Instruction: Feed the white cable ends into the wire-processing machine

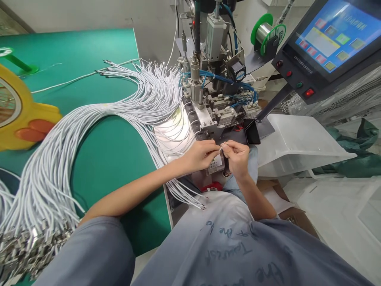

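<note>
My left hand (201, 154) and my right hand (238, 157) meet just in front of a small metal machine (212, 105). Both pinch the tip of one thin white cable (222, 147) between their fingertips. A big bundle of white cables (89, 131) sweeps across the green table (116, 159) from the lower left, where metal plugs (29, 242) pile up, to the machine. Some cable ends (190, 198) hang over the table's edge near my left forearm.
A touch screen panel (333, 37) with red and green buttons stands at the upper right. A green solder spool (268, 33) sits behind the machine. A white plastic tray (297, 139) lies to the right. A yellow duck-shaped object (24, 119) rests at far left.
</note>
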`<state>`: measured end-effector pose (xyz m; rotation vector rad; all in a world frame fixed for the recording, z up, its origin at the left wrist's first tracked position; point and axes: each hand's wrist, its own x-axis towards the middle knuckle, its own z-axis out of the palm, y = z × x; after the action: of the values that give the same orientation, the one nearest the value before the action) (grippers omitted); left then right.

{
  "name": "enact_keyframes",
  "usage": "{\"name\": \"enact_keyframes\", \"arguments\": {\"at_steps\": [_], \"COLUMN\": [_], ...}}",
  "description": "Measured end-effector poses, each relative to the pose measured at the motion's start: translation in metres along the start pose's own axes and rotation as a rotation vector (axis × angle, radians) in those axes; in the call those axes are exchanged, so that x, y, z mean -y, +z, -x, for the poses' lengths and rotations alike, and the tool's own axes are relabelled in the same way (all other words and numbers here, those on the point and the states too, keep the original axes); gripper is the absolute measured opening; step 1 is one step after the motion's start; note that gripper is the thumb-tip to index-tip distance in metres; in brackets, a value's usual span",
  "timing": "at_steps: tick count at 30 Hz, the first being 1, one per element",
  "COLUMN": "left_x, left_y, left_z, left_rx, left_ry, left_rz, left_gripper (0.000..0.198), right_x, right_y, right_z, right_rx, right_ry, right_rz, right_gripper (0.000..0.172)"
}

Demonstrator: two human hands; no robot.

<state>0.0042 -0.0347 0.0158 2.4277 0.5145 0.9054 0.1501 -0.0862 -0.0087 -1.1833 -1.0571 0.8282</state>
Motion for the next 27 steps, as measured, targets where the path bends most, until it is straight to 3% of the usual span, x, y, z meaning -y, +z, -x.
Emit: {"name": "enact_keyframes", "arguments": {"at_steps": [3, 7, 9, 12, 14, 18, 23, 27], "left_x": [0.002, 0.006, 0.008, 0.008, 0.008, 0.010, 0.027, 0.041], "left_y": [-0.005, -0.010, -0.007, 0.000, 0.004, 0.002, -0.004, 0.002], "left_z": [-0.001, -0.002, -0.002, -0.002, -0.001, -0.002, -0.003, -0.001], "left_rx": [0.056, 0.141, 0.099, 0.009, 0.019, 0.184, 0.371, 0.441], "left_ry": [0.030, 0.087, 0.025, -0.152, -0.243, -0.244, -0.269, -0.291], "left_rz": [-0.187, -0.465, -0.416, -0.152, -0.026, -0.147, -0.463, -0.545], "left_gripper": [0.023, 0.023, 0.023, 0.019, 0.016, 0.020, 0.028, 0.026], "right_x": [0.007, 0.014, 0.010, 0.001, -0.005, -0.017, -0.041, -0.055], "right_y": [-0.004, -0.015, -0.013, -0.003, 0.005, 0.007, -0.009, -0.009], "right_z": [-0.004, -0.015, -0.017, -0.014, -0.009, -0.010, -0.031, -0.043], "right_rx": [0.012, 0.230, 0.212, 0.070, -0.020, -0.053, 0.097, 0.191], "right_ry": [-0.069, -0.086, -0.091, -0.088, -0.053, 0.054, 0.171, 0.265], "right_rz": [0.235, 0.449, 0.424, 0.299, 0.220, 0.176, 0.200, 0.167], "right_gripper": [0.017, 0.016, 0.018, 0.019, 0.018, 0.018, 0.017, 0.017]}}
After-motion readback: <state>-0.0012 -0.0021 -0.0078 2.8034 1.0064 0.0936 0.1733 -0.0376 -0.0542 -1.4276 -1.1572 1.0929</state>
